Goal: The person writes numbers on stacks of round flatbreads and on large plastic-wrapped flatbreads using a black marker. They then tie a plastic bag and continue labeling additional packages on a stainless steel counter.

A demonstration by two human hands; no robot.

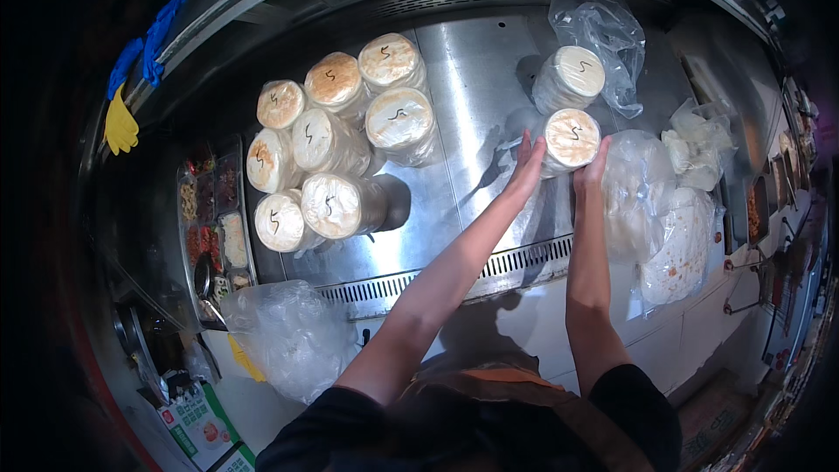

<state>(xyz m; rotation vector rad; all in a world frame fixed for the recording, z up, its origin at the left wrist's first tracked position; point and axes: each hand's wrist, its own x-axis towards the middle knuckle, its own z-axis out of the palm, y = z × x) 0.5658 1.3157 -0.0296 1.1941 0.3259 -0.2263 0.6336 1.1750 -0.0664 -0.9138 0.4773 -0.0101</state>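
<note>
Both my hands are around a plastic-wrapped stack of round flatbreads (572, 137) at the right of the steel worktop (419, 210). My left hand (526, 165) presses its left side, and my right hand (593, 167) its right side. The top bread is lightly browned and bears a handwritten mark through the film. Just behind it, another wrapped stack (579, 71) stands close, perhaps touching. To the left, several similar marked stacks (330, 204) are grouped, some leaning. Whether the held stack rests on the steel cannot be seen.
A crumpled transparent bag (606, 33) lies behind the right stacks. Bagged flatbreads (678, 249) and a plastic bag (632, 196) lie at right. A tray of fillings (216, 223) stands left, another plastic bag (295, 334) front left. Gloves (121, 121) hang at the upper left.
</note>
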